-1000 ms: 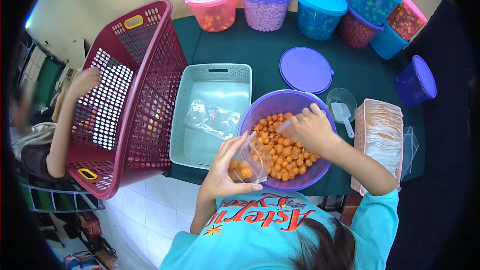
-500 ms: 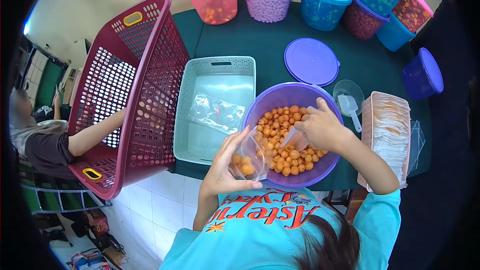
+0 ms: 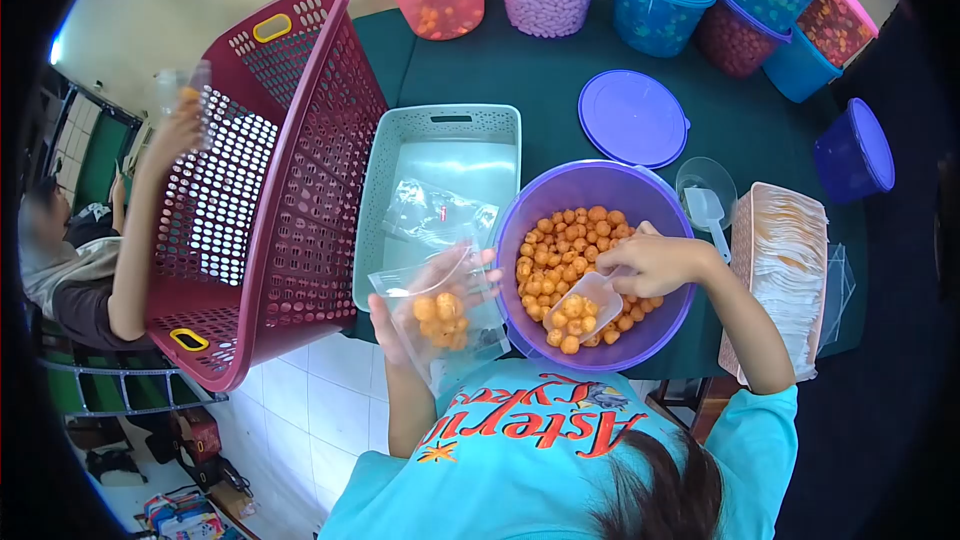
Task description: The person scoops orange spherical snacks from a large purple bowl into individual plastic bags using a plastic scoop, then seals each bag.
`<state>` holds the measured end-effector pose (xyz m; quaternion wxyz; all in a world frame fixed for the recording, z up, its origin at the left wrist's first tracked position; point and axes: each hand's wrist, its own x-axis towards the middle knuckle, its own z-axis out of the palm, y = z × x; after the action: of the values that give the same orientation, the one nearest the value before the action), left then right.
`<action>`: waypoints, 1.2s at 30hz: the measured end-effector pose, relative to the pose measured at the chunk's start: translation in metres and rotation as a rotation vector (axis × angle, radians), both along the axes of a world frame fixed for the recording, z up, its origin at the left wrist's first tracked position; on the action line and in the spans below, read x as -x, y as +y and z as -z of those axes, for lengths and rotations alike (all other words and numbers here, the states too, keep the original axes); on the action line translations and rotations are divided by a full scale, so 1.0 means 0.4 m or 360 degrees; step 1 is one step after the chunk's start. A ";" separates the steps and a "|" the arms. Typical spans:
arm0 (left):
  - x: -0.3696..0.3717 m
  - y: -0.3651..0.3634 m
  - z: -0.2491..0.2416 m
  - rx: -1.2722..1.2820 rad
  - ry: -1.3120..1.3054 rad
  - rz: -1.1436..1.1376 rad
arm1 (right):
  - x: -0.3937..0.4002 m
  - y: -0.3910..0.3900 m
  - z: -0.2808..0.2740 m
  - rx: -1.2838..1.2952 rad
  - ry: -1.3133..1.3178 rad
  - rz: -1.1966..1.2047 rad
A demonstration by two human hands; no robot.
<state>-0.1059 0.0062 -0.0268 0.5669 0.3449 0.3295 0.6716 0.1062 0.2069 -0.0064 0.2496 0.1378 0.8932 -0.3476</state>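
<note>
My left hand point(image 3: 395, 325) supports a clear zip bag point(image 3: 400, 290), its fingers spread behind the plastic. Several round orange snack balls point(image 3: 440, 320) lie inside this bag, over the edge of the pale green basket. In my right hand point(image 3: 660, 265) is a translucent scoop point(image 3: 594, 298), loaded with orange balls. The scoop rests low over the snack balls point(image 3: 560, 250) that fill much of a round purple tub point(image 3: 672, 340). Part of the scoop's handle is hidden by my fingers.
A pale green basket point(image 3: 363, 250) holds a flat clear bag point(image 3: 415, 210). Left of it stands a tall maroon basket point(image 3: 310, 190); another person's hand point(image 3: 178, 130) holds a bag above it. Lidded tubs point(image 3: 548, 0), a purple lid point(image 3: 633, 118), a second scoop point(image 3: 705, 208) and a pink basket point(image 3: 728, 340) surround my tub.
My left hand has moved left with the bag, away from the tub. The scoop has tilted down and now carries balls. The other person's hand has risen with a bag.
</note>
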 end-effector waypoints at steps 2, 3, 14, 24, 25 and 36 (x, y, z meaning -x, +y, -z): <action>-0.005 -0.005 0.002 -0.0009 -0.0178 0.0007 | -0.005 0.005 0.004 0.0185 0.0024 0.0035; -0.011 -0.009 0.000 -0.0007 -0.0177 0.0005 | -0.006 0.007 0.003 0.0186 0.0025 0.0032; -0.040 0.012 -0.090 -0.0120 0.0782 -0.0517 | -0.044 0.044 -0.152 0.0236 0.0683 0.0340; -0.098 0.089 -0.100 -0.0164 0.1756 -0.0596 | 0.035 -0.043 -0.355 -0.0856 0.0586 0.0216; -0.107 0.094 -0.105 -0.0176 0.1817 -0.0590 | 0.055 -0.076 -0.345 -0.1096 0.0619 0.0099; -0.089 0.084 -0.084 -0.0079 0.1736 -0.0620 | -0.027 -0.068 -0.389 -0.1202 0.0467 0.0484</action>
<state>-0.0703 0.0399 0.0067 0.1728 0.5873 0.6155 0.4964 0.1168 0.1795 0.1492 -0.0020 0.2988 0.9533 -0.0450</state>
